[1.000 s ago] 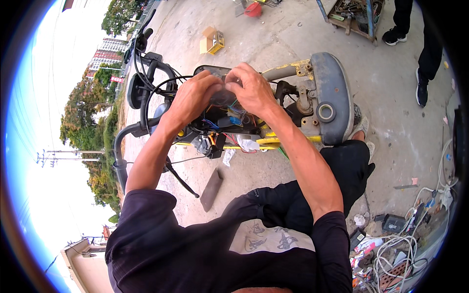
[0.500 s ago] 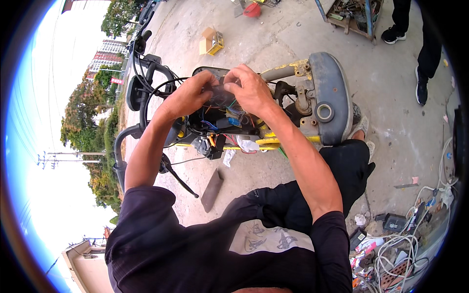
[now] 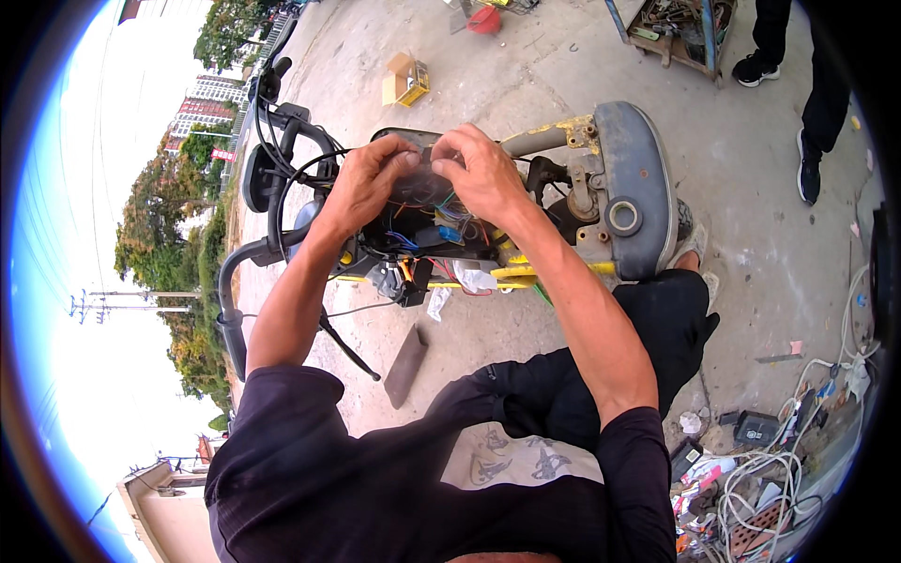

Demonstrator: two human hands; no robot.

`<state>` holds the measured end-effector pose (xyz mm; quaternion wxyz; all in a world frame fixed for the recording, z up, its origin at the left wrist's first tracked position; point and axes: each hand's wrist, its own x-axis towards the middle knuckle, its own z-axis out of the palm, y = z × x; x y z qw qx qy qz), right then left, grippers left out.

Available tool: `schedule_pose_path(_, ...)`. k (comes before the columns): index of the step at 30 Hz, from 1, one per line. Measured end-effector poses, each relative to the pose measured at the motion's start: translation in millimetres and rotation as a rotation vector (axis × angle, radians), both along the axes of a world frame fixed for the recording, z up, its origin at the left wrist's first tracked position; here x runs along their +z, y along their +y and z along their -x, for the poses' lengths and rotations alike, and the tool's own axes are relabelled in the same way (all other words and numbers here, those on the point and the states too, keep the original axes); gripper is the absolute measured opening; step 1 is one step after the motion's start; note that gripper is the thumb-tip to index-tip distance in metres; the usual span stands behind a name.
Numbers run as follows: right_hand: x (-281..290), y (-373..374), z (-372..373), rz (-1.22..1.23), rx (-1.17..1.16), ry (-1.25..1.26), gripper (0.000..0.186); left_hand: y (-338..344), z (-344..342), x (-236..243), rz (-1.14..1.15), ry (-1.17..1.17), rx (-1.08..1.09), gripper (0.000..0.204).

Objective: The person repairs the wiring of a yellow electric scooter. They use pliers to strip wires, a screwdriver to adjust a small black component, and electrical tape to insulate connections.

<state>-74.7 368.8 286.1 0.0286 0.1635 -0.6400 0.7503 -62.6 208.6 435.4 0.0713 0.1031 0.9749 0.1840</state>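
Observation:
My left hand (image 3: 374, 181) and my right hand (image 3: 477, 171) face each other, close together, over the open body of a partly stripped scooter. Thumb and fingers are pinched on both; whatever lies between the fingertips is too small and dark to make out. Beneath them is a cavity with loose coloured wires (image 3: 457, 214) and a blue connector (image 3: 449, 234). Black cables (image 3: 302, 174) run from the handlebar (image 3: 277, 211) on the left toward my left hand. Right of my right hand, the worn yellow frame (image 3: 554, 134) meets a grey body panel (image 3: 648, 141) holding a round ring (image 3: 622, 216).
An open yellow box (image 3: 413, 86) and a red bowl (image 3: 484, 20) lie on the concrete beyond. A metal cart (image 3: 680, 38) with tools stands far right, near another person's legs (image 3: 815, 103). A dark slab (image 3: 407, 368) lies nearer. Tangled pale cable (image 3: 793, 460) and scraps fill the lower right.
My left hand and forearm have shifted slightly, with the wrist coming a little to the right. The right hand stays nearly in place. Both remain pinched.

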Motion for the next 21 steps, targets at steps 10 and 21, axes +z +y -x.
schedule_pose_path(10, 3.2, 3.9, -3.0, -0.063, -0.009, 0.039, 0.015, 10.4, 6.6, -5.2, -0.022, -0.011, 0.151, 0.012)
schedule_pose_path(21, 1.2, 0.5, -3.5, -0.026, -0.039, 0.024, 0.015, 3.7, -14.4, -0.7, 0.361, 0.245, -0.315, 0.014)
